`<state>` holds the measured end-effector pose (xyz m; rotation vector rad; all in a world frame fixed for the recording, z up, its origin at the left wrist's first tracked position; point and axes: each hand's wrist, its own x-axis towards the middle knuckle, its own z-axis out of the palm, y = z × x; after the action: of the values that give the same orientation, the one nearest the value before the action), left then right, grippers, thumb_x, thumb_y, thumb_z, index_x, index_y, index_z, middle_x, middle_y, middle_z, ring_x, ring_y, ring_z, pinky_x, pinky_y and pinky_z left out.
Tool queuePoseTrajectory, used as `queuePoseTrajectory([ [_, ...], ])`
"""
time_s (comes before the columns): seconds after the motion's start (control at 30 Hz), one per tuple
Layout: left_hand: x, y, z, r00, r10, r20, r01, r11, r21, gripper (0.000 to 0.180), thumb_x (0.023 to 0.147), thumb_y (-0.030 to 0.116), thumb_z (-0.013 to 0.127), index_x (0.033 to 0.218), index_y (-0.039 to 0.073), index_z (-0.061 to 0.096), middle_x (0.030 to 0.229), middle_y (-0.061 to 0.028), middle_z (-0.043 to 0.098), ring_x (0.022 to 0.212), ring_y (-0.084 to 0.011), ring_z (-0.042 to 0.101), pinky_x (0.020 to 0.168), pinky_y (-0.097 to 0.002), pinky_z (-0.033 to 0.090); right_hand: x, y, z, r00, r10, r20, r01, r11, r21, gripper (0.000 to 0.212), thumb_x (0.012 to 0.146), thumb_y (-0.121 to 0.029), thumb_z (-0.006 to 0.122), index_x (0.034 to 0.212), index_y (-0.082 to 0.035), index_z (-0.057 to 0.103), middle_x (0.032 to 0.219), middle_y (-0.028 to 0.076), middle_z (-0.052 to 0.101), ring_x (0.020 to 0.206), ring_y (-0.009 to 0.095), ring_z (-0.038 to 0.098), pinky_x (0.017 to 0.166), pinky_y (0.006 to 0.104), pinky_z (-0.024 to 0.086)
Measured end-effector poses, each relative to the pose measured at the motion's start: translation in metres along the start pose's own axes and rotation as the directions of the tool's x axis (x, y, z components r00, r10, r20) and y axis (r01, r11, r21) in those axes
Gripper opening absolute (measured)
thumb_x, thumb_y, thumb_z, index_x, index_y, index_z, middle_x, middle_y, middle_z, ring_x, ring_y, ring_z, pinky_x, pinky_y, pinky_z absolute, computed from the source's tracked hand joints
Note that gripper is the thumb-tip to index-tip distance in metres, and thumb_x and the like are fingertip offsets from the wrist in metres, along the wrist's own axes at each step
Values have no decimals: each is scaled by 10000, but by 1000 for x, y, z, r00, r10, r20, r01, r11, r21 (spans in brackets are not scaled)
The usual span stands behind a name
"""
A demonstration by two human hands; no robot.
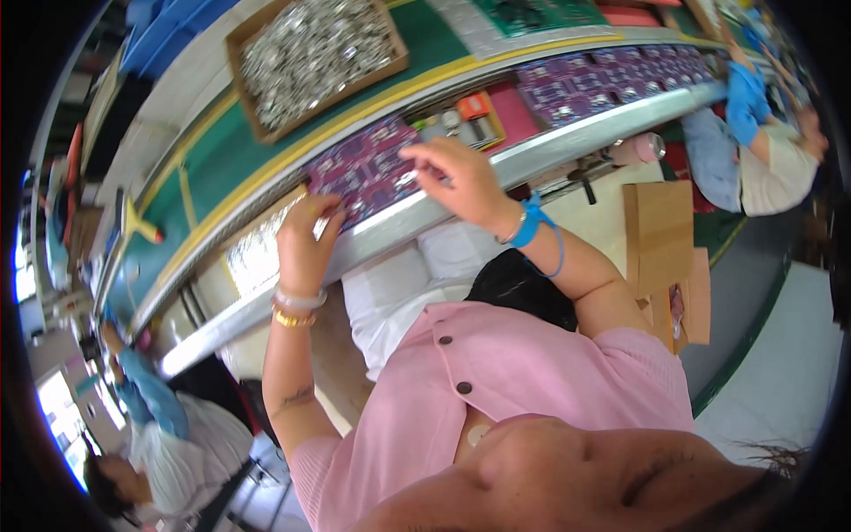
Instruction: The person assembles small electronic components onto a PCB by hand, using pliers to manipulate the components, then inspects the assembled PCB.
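A purple circuit board panel [363, 164] lies on the line in front of me, between my two hands. My left hand [304, 241] is at its left lower edge, with thumb and fingers curled toward each other; whatever they hold is too small to tell. Over the panel's right part hovers my right hand [461, 182], its fingers bent and a blue strap [530, 223] around the wrist. Small silvery pieces show by its fingertips, but I cannot tell if they are held or lie on the board.
Beyond the line, a cardboard tray [324, 62] is heaped with small silver metal parts. A small box [492, 115] of mixed parts sits right of the panel, followed by more purple boards [612, 80]. A metal rail [523, 168] runs along the near edge. Co-workers sit at both sides.
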<state>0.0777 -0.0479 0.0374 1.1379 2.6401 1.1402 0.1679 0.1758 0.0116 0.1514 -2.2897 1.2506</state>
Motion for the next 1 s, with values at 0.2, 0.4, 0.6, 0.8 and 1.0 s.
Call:
queuePoseTrajectory([
  [0.2,-6,3,9,1000,21,14,-23,994,108,134,735,52,666,866,35,638,850,-87,630,754,-243,605,683,-328,481,-3,-3,0,996,80,38,-81,996,23,319,750,49,608,1056,-43,602,787,69,554,701,173,555,624,257,483],
  [0.4,-3,9,12,998,63,19,-65,976,207,115,740,65,655,853,42,649,859,-81,633,781,-265,609,694,-341,486,-3,3,2,999,54,5,-54,998,22,304,751,20,614,1040,-71,605,750,53,554,652,177,542,563,272,457],
  [0.6,-1,-5,13,997,70,-11,-66,975,214,131,729,62,645,858,39,648,834,-92,607,784,-275,587,693,-355,481,8,-1,8,997,78,13,-78,997,8,289,760,9,606,1038,-67,613,768,68,558,692,200,547,606,297,456],
  [0.8,-18,-15,16,996,84,-38,-74,974,215,356,749,125,632,1101,86,599,1112,-133,532,1038,-297,525,856,-364,467,-4,4,12,997,69,29,-65,992,-106,238,824,-12,589,1060,-33,621,887,89,601,776,207,567,723,301,464],
  [1.0,-65,-20,-14,920,-39,-389,116,977,178,524,732,186,685,1216,98,505,1183,-127,481,1054,-317,475,890,-396,422,8,-17,16,960,-101,262,126,989,-80,211,788,-16,587,998,-18,612,892,110,593,830,270,553,775,352,439],
])
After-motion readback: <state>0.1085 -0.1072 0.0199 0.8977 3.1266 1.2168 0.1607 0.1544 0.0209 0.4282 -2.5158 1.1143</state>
